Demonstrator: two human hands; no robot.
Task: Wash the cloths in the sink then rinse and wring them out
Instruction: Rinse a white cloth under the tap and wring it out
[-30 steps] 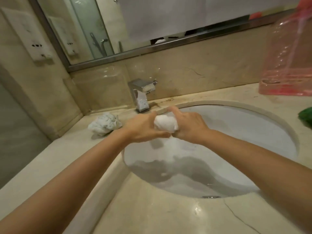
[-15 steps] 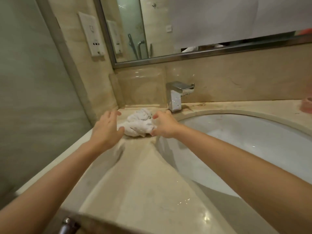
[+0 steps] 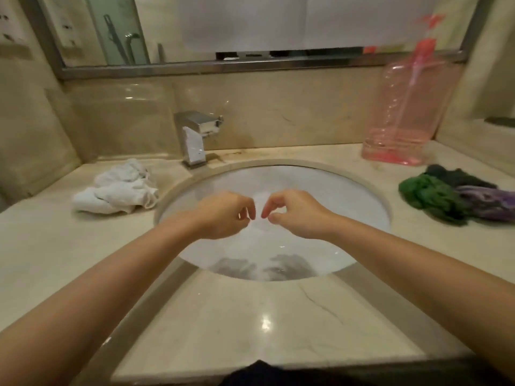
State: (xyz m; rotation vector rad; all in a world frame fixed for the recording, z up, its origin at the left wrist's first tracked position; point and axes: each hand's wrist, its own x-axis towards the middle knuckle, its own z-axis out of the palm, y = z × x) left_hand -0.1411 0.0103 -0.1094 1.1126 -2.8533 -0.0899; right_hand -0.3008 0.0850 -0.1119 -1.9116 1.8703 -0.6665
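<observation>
White cloths point(image 3: 115, 189) lie bunched in a heap on the counter point(image 3: 250, 324), just left of the sink point(image 3: 320, 188) and in front of the chrome tap point(image 3: 195, 137), touching neither hand. Both hands hang over the sink, close together but apart: the left hand point(image 3: 223, 214) and the right hand point(image 3: 299, 213) each have loosely curled fingers with nothing in them. Right of the sink, a green cloth point(image 3: 429, 195), a dark cloth point(image 3: 457, 176) and a purple cloth point(image 3: 490, 203) lie crumpled together on the counter; the purple one is cut off by the frame edge. Behind them, at the sink's far right, stands a clear pink pump bottle point(image 3: 404, 112), its top blurred against the mirror point(image 3: 250, 23). The forearms cover part of the sink's near rim and the counter on either side. Grey patches in the sink's near side are hard to make out. A dark shape at the bottom edge is cut off.
</observation>
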